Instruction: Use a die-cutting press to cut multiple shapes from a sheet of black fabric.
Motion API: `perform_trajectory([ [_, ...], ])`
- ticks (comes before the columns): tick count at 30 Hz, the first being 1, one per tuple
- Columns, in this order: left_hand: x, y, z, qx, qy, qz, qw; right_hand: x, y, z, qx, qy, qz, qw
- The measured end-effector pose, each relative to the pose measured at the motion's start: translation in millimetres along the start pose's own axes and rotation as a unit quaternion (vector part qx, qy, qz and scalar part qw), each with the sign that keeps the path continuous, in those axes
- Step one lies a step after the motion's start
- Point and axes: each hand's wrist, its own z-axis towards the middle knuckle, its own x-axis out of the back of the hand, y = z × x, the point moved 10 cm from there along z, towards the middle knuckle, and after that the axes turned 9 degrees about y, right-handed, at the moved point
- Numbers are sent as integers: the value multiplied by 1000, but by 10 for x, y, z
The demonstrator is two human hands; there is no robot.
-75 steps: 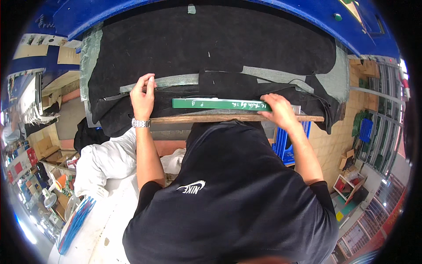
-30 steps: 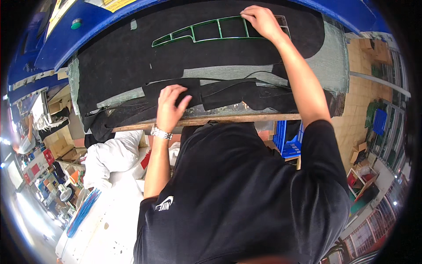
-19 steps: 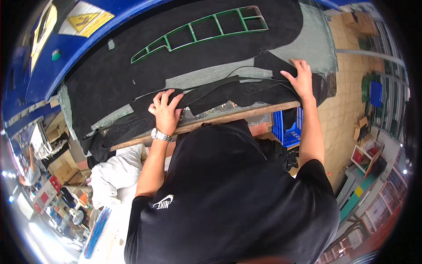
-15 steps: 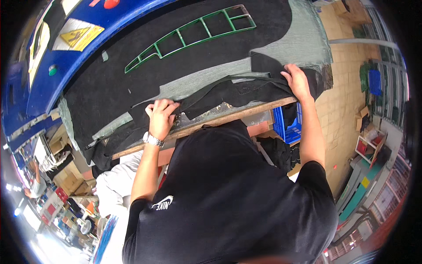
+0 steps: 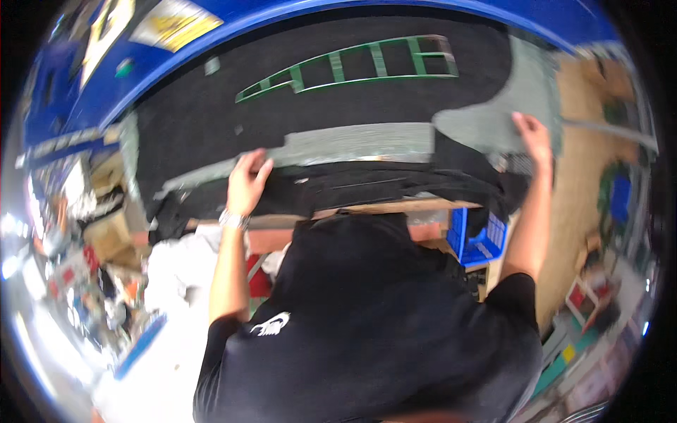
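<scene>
A large black fabric sheet lies over a grey-green work surface. On it rests a long green cutting die, tapered at its left end and divided by crossbars. Loose black offcuts run along the near edge, bunched toward the right. My left hand, wearing a wristwatch, is over the near left offcuts, thumb and fingers apart; whether it touches them is unclear. To the right, my right hand hovers over the grey surface's right side, holding nothing, its fingers apart and slightly blurred.
A blue machine beam with a yellow warning label spans the far side. A wooden strip borders the near edge. Below it stands a blue plastic crate with dark material inside. White cloth is heaped at the lower left.
Both hands have come off their grip on the black offcuts. My right hand moved right, away from the fabric. The offcuts lie flatter along the edge; the whole view has shifted.
</scene>
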Motion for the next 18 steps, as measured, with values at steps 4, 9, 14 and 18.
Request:
perform_trajectory([
  [4, 160, -841, 18, 177, 103, -5, 979, 21, 396, 1084, -50, 71, -99, 991],
  [9, -155, -1036, -220, 418, 42, -269, 867, -686, 149, 1822, -106, 21, -59, 992],
  [14, -396, -853, -134, 453, 147, -518, 710, -602, 417, 2171, -5, 111, 0, 994],
  [18, -441, -924, -154, 471, 194, -527, 681, -569, 361, 2150, 48, 135, -137, 980],
])
